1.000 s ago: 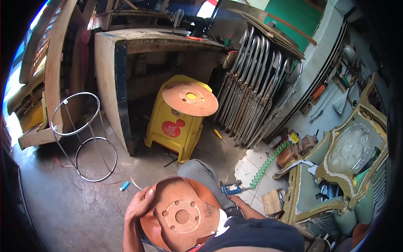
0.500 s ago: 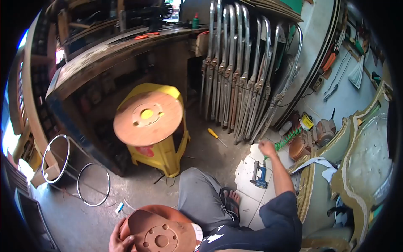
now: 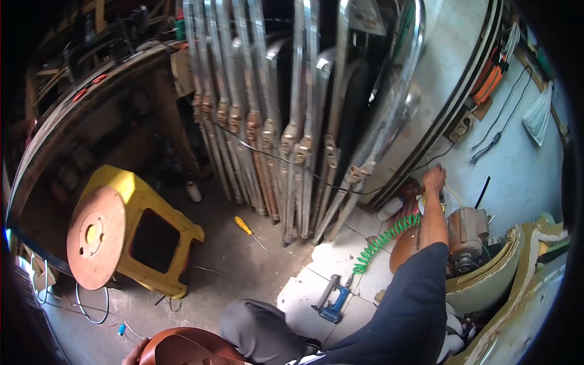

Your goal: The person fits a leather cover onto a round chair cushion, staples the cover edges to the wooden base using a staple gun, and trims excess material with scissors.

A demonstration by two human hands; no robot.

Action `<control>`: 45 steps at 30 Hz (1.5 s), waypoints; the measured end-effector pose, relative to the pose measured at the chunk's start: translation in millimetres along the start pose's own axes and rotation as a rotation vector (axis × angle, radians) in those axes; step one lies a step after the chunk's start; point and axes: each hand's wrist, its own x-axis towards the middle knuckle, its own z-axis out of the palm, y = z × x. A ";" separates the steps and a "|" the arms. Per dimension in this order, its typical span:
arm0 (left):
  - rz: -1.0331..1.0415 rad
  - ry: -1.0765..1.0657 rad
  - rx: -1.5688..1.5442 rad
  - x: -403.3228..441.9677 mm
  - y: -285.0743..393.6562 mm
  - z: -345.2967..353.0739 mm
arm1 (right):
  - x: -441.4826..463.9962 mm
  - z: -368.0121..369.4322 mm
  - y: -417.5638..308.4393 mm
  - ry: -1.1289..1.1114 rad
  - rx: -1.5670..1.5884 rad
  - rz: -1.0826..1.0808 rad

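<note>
My left hand grips the edge of a reddish-brown covered round piece at the bottom edge, partly out of view. My right arm is stretched out to the right. My right hand is beside the wall, above a motor-driven compressor; its fingers look curled together, and whatever they hold is too small to make out. A green coiled hose runs from the compressor area to a blue air stapler, which lies on the white floor tiles.
On the left, a round wooden disc rests against a yellow stool. A yellow-handled screwdriver lies on the floor. Chromed metal frames lean together ahead. A wall socket is at the right, with a carved furniture frame below.
My right hand has left the stapler and reached forward and right, to beside the wall. The view has swung right; my left hand still grips the brown piece.
</note>
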 end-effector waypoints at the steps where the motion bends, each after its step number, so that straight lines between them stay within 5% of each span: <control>1: -0.132 0.003 0.097 6.2 9.5 8.6 | 20.7 14.0 3.2 0.015 0.030 -0.037; 3: -0.005 -0.071 0.169 23.9 15.3 18.7 | 62.0 56.5 7.8 -0.024 0.123 -0.008; 6: -0.046 -0.084 0.221 45.0 37.4 44.5 | 86.0 77.8 16.2 -0.194 0.264 -0.081; 9: -0.089 -0.086 0.263 60.4 52.1 56.8 | 93.6 90.1 38.5 -0.134 0.228 -0.112; 16: -0.143 -0.098 0.297 82.0 66.0 65.1 | 76.6 -24.7 59.3 0.259 0.271 0.165; 39: -0.170 -0.114 0.373 95.7 86.1 77.1 | 161.1 -35.9 20.2 0.135 0.226 0.375; 45: -0.154 -0.134 0.374 103.2 84.3 72.4 | 160.5 -43.3 21.0 0.145 0.127 0.230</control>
